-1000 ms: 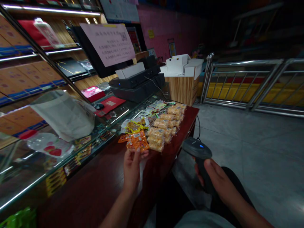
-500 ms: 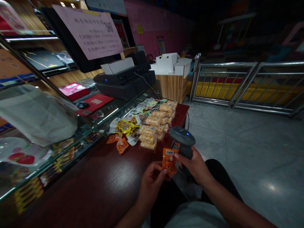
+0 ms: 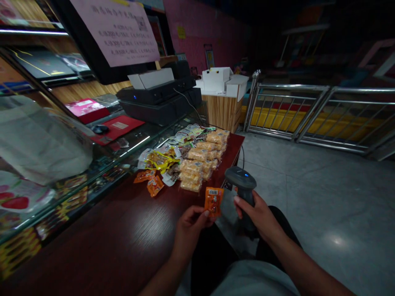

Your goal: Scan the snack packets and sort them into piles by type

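Note:
Pinched between the fingers of my left hand (image 3: 193, 224) is a small orange snack packet (image 3: 213, 201), its barcode side facing up. My right hand (image 3: 257, 211) grips the handle of a dark grey barcode scanner (image 3: 241, 179), which shows a blue light on top. A gap separates the packet from the scanner. Beyond my hands, two more orange packets (image 3: 154, 186) lie on the dark red counter (image 3: 123, 230). Next to them are clear-wrapped yellowish snacks (image 3: 191, 170) in rows and several yellow-edged bags (image 3: 160, 160).
A glass display case (image 3: 123, 158) runs along the left, with a white bag (image 3: 43, 139) on it. Behind stand a monitor with a pink paper sign (image 3: 120, 33) and a black cash drawer (image 3: 160, 109). Metal railings (image 3: 290, 111) border the tiled floor to the right.
The packet in my left hand has moved left, away from the scanner. My right fingers no longer touch it, and the scanner has shifted slightly right.

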The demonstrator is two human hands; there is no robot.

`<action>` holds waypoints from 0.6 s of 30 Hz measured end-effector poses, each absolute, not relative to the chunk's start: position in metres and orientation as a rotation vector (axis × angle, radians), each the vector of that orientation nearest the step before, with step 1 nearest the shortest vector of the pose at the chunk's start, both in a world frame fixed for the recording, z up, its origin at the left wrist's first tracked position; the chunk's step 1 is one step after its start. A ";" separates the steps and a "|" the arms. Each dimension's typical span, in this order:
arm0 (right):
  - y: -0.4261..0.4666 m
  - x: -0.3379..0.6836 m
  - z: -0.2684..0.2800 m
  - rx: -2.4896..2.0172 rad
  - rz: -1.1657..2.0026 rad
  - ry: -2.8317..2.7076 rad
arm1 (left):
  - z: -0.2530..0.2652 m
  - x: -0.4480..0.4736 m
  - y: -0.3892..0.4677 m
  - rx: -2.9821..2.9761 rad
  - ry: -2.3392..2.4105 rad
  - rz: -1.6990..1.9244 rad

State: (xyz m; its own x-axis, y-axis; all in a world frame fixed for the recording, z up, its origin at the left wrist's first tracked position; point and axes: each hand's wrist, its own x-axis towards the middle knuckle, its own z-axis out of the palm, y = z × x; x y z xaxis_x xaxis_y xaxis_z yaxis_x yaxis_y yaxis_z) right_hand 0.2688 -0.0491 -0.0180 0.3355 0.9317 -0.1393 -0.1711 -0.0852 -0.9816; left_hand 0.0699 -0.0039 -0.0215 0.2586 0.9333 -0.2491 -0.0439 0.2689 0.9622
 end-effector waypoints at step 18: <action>-0.085 0.260 -0.007 -1.379 1.235 -1.130 | -0.035 0.066 0.002 0.926 1.130 0.932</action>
State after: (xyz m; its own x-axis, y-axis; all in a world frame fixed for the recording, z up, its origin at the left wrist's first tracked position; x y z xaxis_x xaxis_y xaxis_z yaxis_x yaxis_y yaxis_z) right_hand 0.2599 -0.0849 -0.0067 0.0692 0.9884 -0.1350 0.0472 -0.1384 -0.9892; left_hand 0.0664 0.0015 -0.0346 0.1707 0.9355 -0.3095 -0.1259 0.3322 0.9348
